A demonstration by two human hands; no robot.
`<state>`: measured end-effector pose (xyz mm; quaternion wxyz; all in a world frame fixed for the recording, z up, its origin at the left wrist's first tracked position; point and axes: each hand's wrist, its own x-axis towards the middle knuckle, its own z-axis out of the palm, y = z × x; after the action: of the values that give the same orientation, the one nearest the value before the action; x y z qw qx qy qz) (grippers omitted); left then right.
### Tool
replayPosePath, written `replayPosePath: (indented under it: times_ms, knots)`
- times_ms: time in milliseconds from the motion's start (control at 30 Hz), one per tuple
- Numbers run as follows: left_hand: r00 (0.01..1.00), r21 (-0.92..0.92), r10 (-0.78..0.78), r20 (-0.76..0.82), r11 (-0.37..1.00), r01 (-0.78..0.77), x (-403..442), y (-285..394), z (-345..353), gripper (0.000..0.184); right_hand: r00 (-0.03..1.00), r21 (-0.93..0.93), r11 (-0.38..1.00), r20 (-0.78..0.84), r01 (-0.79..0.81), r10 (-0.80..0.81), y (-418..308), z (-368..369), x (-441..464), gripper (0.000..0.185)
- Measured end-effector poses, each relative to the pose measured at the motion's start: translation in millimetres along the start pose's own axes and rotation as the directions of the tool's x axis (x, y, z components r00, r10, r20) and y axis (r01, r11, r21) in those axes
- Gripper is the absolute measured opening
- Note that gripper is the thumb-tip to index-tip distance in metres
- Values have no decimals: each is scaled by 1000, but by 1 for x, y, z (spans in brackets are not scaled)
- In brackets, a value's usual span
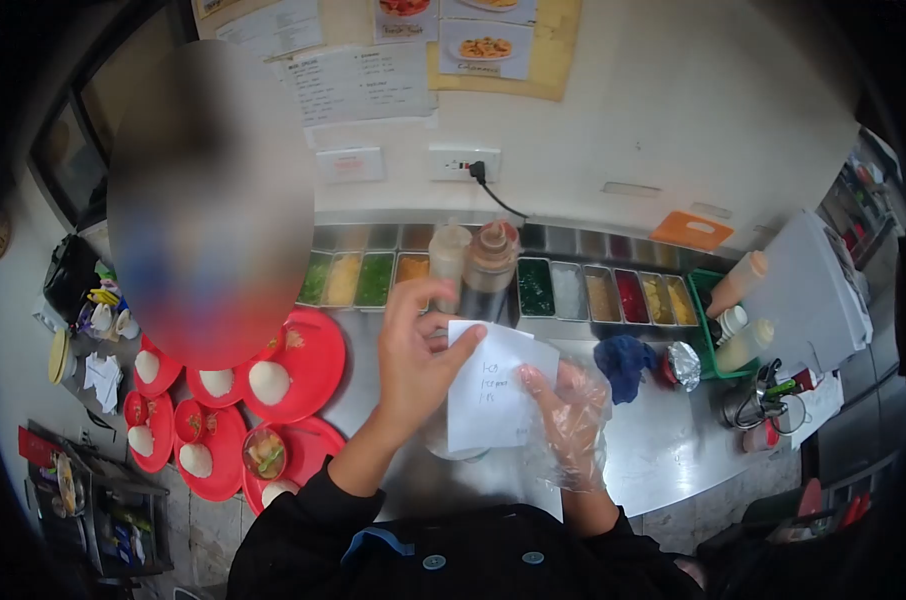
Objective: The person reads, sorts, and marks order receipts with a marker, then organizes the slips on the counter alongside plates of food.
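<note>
A white paper slip (493, 385) with handwriting is held up over the steel counter, in front of the bottles. My left hand (418, 350), bare, pinches its upper left part between thumb and fingers. On the right side my right hand (568, 415), in a clear plastic glove, grips the slip with the thumb on its face. Part of the right fingers is hidden behind the paper. Just beyond the slip stand a dark squeeze bottle (489, 265) and a pale-topped bottle (448, 250).
Red plates (318, 365) with rice mounds fill the left side. Ingredient trays (613, 295) line the wall. At right are a blue cloth (625, 367), a foil-covered container (682, 366), a green basket (708, 345) and a utensil holder (745, 405). A blurred shape covers the upper left.
</note>
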<state>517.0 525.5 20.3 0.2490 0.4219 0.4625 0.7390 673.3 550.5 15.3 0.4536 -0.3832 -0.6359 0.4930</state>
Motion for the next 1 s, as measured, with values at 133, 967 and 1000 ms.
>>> replayPosePath:
  times_ms: [133, 967, 1000]
  knots:
    - [974, 289, 134, 183, 940, -183, -4, 7, -11, 17, 978, -273, 940, 34, 205, -204, 2, -8, -9, 17]
    - [792, 336, 489, -366, 863, -378, -53, 96, -54, 10, 909, 327, 910, 239, 255, -341, -84, -14, -21, 29]
    - [751, 348, 559, -351, 822, -450, -57, 104, -51, 11, 897, 371, 902, 286, 220, -336, -87, -15, -27, 26]
